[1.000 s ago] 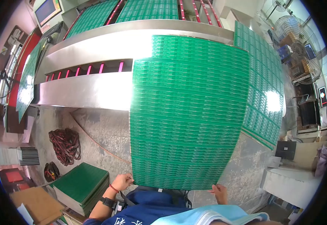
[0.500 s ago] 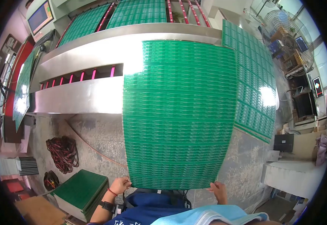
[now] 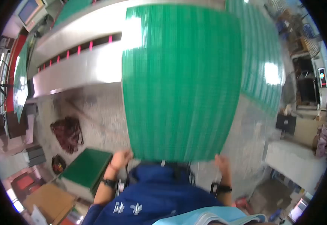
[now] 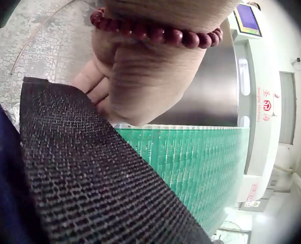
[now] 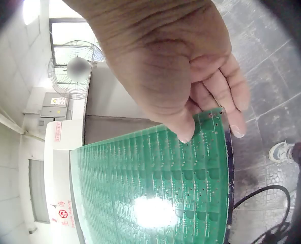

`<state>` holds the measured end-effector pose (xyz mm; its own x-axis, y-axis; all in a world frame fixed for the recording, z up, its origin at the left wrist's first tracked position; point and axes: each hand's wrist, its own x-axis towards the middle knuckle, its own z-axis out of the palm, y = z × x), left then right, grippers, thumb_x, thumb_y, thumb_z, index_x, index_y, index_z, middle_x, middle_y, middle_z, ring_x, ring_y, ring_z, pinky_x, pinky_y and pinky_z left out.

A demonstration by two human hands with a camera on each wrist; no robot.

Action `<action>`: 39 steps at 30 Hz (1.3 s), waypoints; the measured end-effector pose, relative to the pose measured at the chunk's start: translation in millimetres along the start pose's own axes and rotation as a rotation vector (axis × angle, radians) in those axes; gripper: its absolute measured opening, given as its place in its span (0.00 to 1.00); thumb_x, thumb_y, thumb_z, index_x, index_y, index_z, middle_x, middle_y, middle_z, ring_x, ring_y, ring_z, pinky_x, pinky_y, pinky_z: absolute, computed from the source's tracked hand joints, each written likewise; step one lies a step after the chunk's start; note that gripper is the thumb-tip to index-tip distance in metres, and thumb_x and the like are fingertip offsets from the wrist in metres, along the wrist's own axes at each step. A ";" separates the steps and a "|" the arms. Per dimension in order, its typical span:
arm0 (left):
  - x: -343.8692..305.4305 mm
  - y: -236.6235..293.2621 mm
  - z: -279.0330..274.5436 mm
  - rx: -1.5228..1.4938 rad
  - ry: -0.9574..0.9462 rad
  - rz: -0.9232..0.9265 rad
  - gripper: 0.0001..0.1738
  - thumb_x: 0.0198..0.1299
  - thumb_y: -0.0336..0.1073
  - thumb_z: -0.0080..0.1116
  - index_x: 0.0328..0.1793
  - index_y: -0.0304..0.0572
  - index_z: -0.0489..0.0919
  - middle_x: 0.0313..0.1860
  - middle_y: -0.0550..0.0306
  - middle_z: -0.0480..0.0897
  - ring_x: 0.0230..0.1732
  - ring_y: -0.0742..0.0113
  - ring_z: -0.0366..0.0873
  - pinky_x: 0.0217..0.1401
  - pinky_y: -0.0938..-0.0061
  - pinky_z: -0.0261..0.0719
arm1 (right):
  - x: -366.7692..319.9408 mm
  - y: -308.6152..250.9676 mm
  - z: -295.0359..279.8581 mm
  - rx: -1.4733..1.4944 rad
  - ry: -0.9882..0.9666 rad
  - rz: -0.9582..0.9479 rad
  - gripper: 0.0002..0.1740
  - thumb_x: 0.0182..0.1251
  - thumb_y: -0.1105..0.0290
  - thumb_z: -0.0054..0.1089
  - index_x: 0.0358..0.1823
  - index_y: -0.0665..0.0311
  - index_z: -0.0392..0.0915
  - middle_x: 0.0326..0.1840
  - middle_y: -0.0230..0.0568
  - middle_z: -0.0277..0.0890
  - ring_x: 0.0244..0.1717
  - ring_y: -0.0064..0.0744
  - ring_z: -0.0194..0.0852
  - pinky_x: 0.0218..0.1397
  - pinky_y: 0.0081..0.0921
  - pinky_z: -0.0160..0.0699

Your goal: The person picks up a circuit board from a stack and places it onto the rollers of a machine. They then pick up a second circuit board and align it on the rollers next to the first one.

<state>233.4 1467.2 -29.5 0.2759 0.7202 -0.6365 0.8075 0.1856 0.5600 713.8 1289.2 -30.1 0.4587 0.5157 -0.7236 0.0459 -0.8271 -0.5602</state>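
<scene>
A large green circuit panel (image 3: 182, 82) stretches from the person's waist to the metal machine. At its near left corner the left hand (image 3: 121, 159) pinches the edge; in the left wrist view that hand (image 4: 140, 76) hides its own fingertips. The right hand (image 3: 222, 164) holds the near right corner. In the right wrist view, the thumb of the right hand (image 5: 176, 71) lies on top of the panel (image 5: 155, 178), with fingers beyond and below its edge.
The metal machine (image 3: 84, 63) with pink bars spans the upper left. Another green panel (image 3: 262, 63) leans at the right. A rope bundle (image 3: 68, 133) lies on the floor, near a green-topped stack (image 3: 86, 167). A fan (image 5: 76, 68) stands beyond.
The head view has tilted down and blurred, so the machine, panel and hands appear higher in it. Both hands keep hold of the panel's near corners.
</scene>
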 end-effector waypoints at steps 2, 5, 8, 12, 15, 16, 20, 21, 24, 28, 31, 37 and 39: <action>3.1 9.9 -11.6 -0.125 -0.002 0.039 0.12 0.58 0.37 0.57 0.31 0.34 0.76 0.24 0.40 0.78 0.26 0.49 0.79 0.28 0.62 0.73 | -8.3 -30.0 0.0 0.025 -0.050 -0.063 0.18 0.65 0.58 0.57 0.21 0.62 0.73 0.19 0.26 0.65 0.22 0.16 0.61 0.24 0.19 0.62; 7.3 23.5 -25.5 -0.215 -0.021 0.021 0.08 0.59 0.30 0.57 0.30 0.33 0.74 0.22 0.50 0.81 0.25 0.70 0.81 0.28 0.74 0.77 | -10.8 -53.8 4.6 0.024 0.009 -0.073 0.18 0.66 0.61 0.56 0.25 0.69 0.75 0.21 0.28 0.70 0.23 0.19 0.70 0.27 0.19 0.71; 7.3 39.5 -41.6 -0.304 -0.044 0.032 0.07 0.60 0.28 0.56 0.31 0.33 0.74 0.23 0.53 0.81 0.26 0.72 0.80 0.29 0.77 0.78 | -11.5 -64.3 2.0 0.060 0.009 -0.081 0.17 0.66 0.61 0.56 0.32 0.72 0.78 0.25 0.35 0.77 0.26 0.25 0.79 0.28 0.18 0.72; 4.7 39.2 -51.0 -0.473 -0.068 0.023 0.06 0.62 0.28 0.54 0.34 0.33 0.75 0.25 0.56 0.81 0.27 0.74 0.79 0.29 0.79 0.78 | -16.9 -69.8 -1.0 0.099 0.007 -0.120 0.17 0.66 0.62 0.56 0.35 0.73 0.78 0.26 0.37 0.79 0.25 0.24 0.79 0.28 0.18 0.73; -0.5 36.4 -55.6 -0.507 -0.055 0.062 0.06 0.63 0.30 0.54 0.38 0.32 0.76 0.24 0.57 0.80 0.27 0.74 0.79 0.29 0.79 0.78 | -24.1 -73.3 -0.4 0.120 0.037 -0.133 0.17 0.66 0.62 0.56 0.35 0.73 0.79 0.27 0.39 0.80 0.25 0.25 0.79 0.29 0.19 0.74; -2.8 39.9 -58.3 -0.531 -0.052 0.072 0.06 0.63 0.30 0.53 0.39 0.32 0.76 0.24 0.58 0.80 0.26 0.74 0.79 0.29 0.80 0.78 | -24.7 -71.1 -1.0 0.141 0.038 -0.160 0.16 0.67 0.62 0.56 0.36 0.72 0.79 0.27 0.39 0.80 0.25 0.25 0.78 0.28 0.19 0.74; -5.6 48.4 -64.4 -0.618 -0.059 0.114 0.06 0.64 0.30 0.53 0.41 0.33 0.76 0.26 0.59 0.80 0.26 0.75 0.77 0.29 0.80 0.77 | -30.2 -76.2 -1.3 0.162 0.067 -0.206 0.16 0.67 0.63 0.56 0.38 0.72 0.79 0.28 0.40 0.80 0.24 0.25 0.78 0.28 0.19 0.74; -6.1 49.6 -65.9 -0.617 -0.050 0.119 0.06 0.64 0.30 0.53 0.41 0.33 0.76 0.26 0.59 0.80 0.26 0.75 0.77 0.29 0.80 0.77 | -31.0 -77.0 -2.1 0.163 0.064 -0.215 0.16 0.67 0.63 0.56 0.38 0.72 0.79 0.28 0.40 0.80 0.24 0.25 0.78 0.28 0.19 0.74; -9.1 53.6 -70.4 -0.617 -0.069 0.124 0.06 0.64 0.30 0.52 0.42 0.33 0.75 0.26 0.59 0.80 0.25 0.76 0.77 0.27 0.81 0.76 | -36.9 -77.8 -5.7 0.133 0.057 -0.228 0.15 0.66 0.64 0.56 0.38 0.73 0.79 0.28 0.40 0.80 0.24 0.25 0.77 0.28 0.20 0.76; -7.3 57.8 -75.9 -0.641 -0.108 0.128 0.06 0.66 0.30 0.50 0.41 0.34 0.75 0.25 0.59 0.80 0.23 0.75 0.77 0.25 0.82 0.77 | -47.2 -86.4 -5.7 0.194 0.110 -0.246 0.15 0.66 0.64 0.56 0.37 0.73 0.79 0.29 0.39 0.80 0.25 0.24 0.77 0.27 0.20 0.76; -6.7 61.9 -80.6 -0.647 -0.126 0.133 0.06 0.66 0.31 0.49 0.42 0.35 0.74 0.24 0.59 0.80 0.22 0.75 0.78 0.22 0.82 0.76 | -47.9 -85.2 -7.2 0.200 0.133 -0.281 0.14 0.66 0.65 0.56 0.37 0.72 0.79 0.29 0.39 0.80 0.25 0.24 0.77 0.25 0.19 0.76; -5.5 66.5 -82.7 -0.686 -0.118 0.129 0.07 0.67 0.32 0.49 0.44 0.35 0.73 0.26 0.59 0.80 0.21 0.74 0.78 0.21 0.81 0.76 | -51.6 -91.5 -0.9 0.262 0.184 -0.305 0.14 0.67 0.64 0.56 0.39 0.72 0.78 0.29 0.39 0.80 0.24 0.22 0.76 0.24 0.18 0.74; -4.7 68.1 -84.9 -0.686 -0.123 0.135 0.07 0.67 0.32 0.49 0.44 0.35 0.73 0.26 0.59 0.79 0.20 0.74 0.77 0.21 0.81 0.76 | -48.9 -90.1 -2.5 0.259 0.187 -0.327 0.14 0.67 0.64 0.56 0.39 0.71 0.78 0.29 0.39 0.80 0.24 0.22 0.76 0.23 0.17 0.73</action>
<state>242.8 1533.1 56.6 0.4401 0.6935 -0.5704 0.2628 0.5079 0.8203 689.4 1337.9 56.9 0.6103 0.6716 -0.4200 0.0024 -0.5318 -0.8469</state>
